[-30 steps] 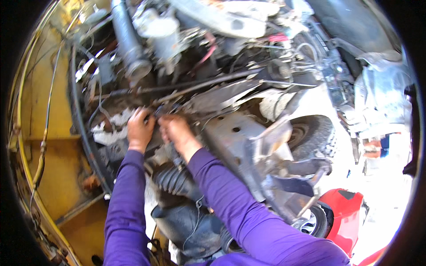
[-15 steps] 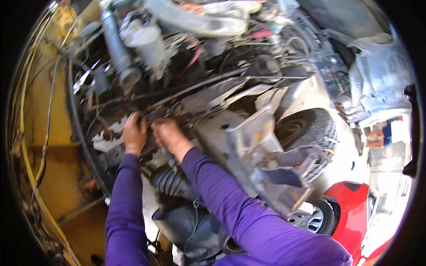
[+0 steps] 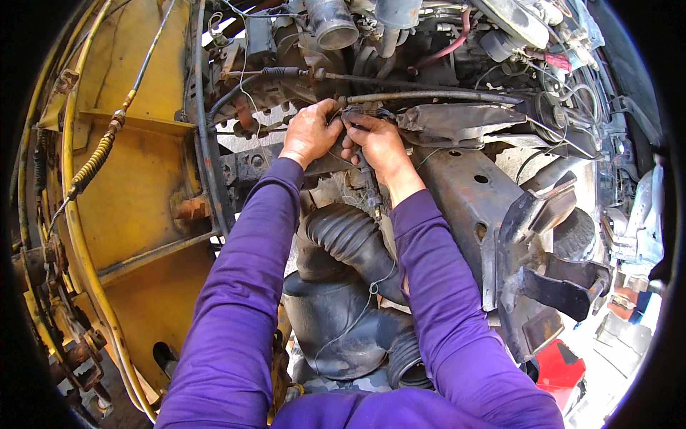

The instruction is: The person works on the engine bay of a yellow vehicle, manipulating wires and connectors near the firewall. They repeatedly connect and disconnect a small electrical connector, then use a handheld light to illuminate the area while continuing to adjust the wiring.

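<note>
**Close two-handed work on a dark fitting**

The step in hand appears to be fine handling of the dark fitting, which lies between the hands, just below the long rod and well above the ribbed hose. The right hand has its fingers clamped on it; the left hand curls beside it, its grip impossible to tell. The next move seems to call for steady fingertip control.

yellow panel at left, coiled spring before it; red bodywork lower right.
</note>
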Tool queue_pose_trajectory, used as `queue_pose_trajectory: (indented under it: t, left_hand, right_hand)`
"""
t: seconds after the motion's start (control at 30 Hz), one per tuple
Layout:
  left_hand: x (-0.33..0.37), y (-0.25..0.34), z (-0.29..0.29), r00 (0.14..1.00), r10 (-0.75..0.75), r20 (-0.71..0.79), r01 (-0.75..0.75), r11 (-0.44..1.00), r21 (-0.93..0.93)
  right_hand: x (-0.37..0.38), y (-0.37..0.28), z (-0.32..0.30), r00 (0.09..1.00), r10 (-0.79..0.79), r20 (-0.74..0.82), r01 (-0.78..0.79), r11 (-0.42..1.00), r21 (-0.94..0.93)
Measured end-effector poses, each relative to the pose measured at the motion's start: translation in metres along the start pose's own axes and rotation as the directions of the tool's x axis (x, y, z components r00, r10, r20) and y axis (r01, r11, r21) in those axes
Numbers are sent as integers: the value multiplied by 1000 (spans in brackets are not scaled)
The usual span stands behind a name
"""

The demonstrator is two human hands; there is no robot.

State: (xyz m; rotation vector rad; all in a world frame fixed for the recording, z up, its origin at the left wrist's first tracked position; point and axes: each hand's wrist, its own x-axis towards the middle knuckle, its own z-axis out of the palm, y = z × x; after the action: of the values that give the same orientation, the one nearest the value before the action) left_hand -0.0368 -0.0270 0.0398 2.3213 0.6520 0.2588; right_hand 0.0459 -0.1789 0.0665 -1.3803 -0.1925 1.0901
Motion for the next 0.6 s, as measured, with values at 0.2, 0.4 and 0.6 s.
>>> queue_pose_trajectory:
  t: [0.2,0.4,0.6]
  left_hand:
    - [0,4,-1,1000,9,-28,-9,1000,8]
    - [5,-3,-1,999,52,-13,-52,998,-45]
    - [1,-6,1,1000,-13,12,14,998,-65]
  right_hand:
    - [7,2,-1,999,-24,-28,24,999,21]
    - [10,7,1,997,-51,-63,56,996,74]
    - [3,5,-3,998,-46,-34,47,998,31]
